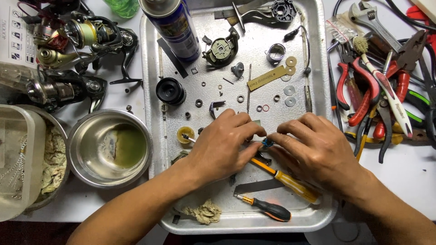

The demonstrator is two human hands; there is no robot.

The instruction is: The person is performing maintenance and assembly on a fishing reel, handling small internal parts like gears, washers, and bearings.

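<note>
Both hands meet over the middle of the tray (150,68), fingertips pressed together around a small blue part (267,143). Left hand (225,145) comes in from seven o'clock, curled, thumb and forefinger pinching toward the part; right hand (313,152) comes in from four o'clock, its fingertips closed on the same piece from the other side. How the part itself is gripped is mostly hidden by the fingers. It sits at the point where the two hands touch, equally near to each, just at three o'clock of the left thumb.

Directly below the part, a yellow screwdriver (290,181) lies with its long axis running from ten o'clock to four o'clock, tip under the hands, handle toward the right wrist; the right hand is the nearer one. A shorter black-handled screwdriver (265,208) lies at six o'clock, roughly parallel.

Further out on the tray: washers (289,90) and rings at twelve o'clock, a black spool (170,90) at ten o'clock, a spray can (175,27) at eleven o'clock. Off the tray, a steel bowl (110,147) sits at nine o'clock, fishing reels (81,36) at ten o'clock, and a heap of pliers (363,86) at two o'clock.
</note>
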